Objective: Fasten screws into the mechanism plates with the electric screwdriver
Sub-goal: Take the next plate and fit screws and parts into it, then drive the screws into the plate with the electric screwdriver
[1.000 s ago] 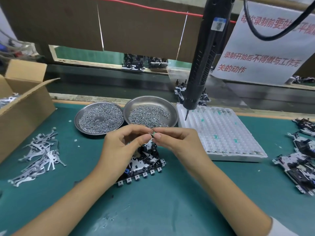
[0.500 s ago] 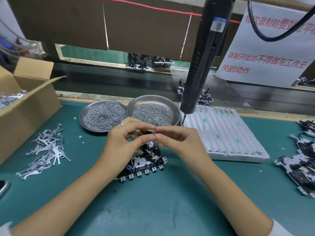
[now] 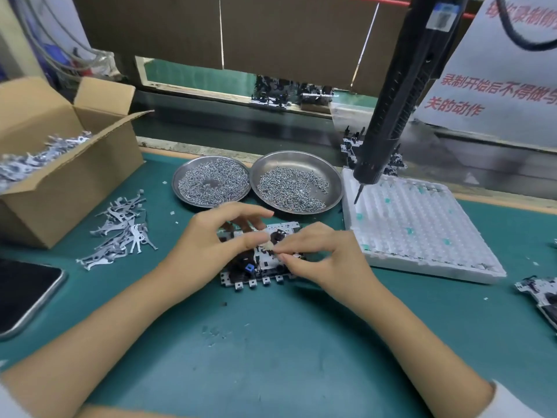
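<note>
Mechanism plate (image 3: 265, 263) lies flat on our green mat (image 3: 271, 342), near the two screw dishes (image 3: 297, 181). Our left hand (image 3: 208, 245) curls over it; our right hand (image 3: 319, 257) pinches a small pale part (image 3: 269, 245) above it.

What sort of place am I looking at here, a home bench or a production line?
Most likely a factory assembly station: a hanging electric screwdriver, two steel dishes of screws, a cardboard box of stamped metal parts, and a conveyor belt behind the bench.
</note>
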Demonstrator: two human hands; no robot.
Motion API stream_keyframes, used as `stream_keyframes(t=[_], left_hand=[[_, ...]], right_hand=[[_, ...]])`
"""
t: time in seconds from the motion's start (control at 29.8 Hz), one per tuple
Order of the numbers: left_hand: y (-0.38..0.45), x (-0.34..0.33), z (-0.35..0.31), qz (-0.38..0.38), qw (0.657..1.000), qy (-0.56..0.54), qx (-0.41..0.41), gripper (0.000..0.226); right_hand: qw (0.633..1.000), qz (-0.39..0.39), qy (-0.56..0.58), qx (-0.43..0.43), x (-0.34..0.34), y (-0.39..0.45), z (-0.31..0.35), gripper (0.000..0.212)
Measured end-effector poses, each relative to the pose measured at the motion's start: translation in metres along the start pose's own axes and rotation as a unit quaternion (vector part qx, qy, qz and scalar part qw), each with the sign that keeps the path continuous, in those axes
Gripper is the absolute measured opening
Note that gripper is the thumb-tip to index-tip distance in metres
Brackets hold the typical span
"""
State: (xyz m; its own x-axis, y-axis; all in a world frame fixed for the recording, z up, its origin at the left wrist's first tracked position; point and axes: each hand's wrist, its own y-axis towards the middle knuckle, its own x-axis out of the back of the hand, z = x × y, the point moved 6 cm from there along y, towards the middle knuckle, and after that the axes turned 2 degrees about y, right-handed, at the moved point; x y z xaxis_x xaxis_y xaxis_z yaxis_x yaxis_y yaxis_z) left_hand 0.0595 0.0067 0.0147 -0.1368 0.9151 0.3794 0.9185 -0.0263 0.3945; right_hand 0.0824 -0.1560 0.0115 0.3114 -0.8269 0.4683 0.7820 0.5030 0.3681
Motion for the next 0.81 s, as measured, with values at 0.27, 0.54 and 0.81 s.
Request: stream_keyframes(t=[0.27, 0.54, 0.81], left_hand=[[-0.010, 0.011, 0.006, -0.096, 0.993, -0.048, 0.058, 0.014], [-0.019, 0.000, -0.002, -0.089, 0.995, 0.016, 0.045, 0.013], [-0.030, -0.021, -0.007, 0.014, 0.974, 0.224, -0.032, 0.043]], right_hand=[[0.989, 0.014, -0.099, 0.109, -0.015, -0.004, 0.004, 0.013], [0.975, 0.041, -0.161, 0.150, -0.020, -0.004, 0.008, 0.013], [0.994, 0.062, -0.076, 0.057, -0.017, -0.002, 0.000, 0.019]])
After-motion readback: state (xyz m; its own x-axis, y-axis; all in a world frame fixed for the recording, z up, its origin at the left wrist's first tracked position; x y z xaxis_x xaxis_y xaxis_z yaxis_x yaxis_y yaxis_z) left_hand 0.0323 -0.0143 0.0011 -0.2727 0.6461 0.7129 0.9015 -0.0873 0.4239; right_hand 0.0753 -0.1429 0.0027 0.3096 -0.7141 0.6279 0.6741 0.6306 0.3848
